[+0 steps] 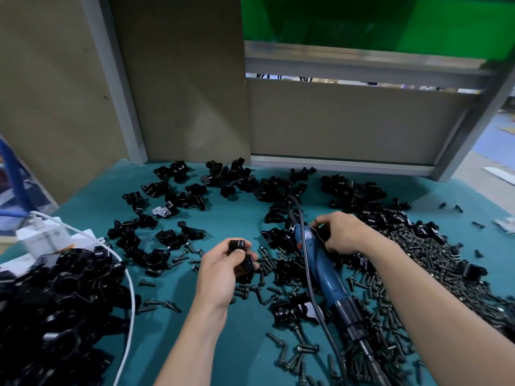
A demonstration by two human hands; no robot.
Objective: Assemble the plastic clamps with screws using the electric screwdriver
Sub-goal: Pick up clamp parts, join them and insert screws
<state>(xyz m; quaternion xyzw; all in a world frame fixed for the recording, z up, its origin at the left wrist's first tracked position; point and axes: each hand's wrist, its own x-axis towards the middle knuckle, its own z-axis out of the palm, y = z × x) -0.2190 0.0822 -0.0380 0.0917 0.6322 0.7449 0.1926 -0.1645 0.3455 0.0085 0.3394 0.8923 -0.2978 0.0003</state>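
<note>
Left hand [223,270] pinches a clamp [248,263] mid-frame, while right hand [344,232] curls round the screwdriver [327,277] by its upper end, bit pointing lower right.

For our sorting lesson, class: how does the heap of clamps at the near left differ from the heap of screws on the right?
The heap of clamps holds chunky, glossy black pieces; the heap of screws holds small, slim, greyer ones. The clamps sit at the near left, the screws on the right. A white cable runs over the clamps; the right forearm reaches across the screws. Both lie loose on the teal mat.
</note>
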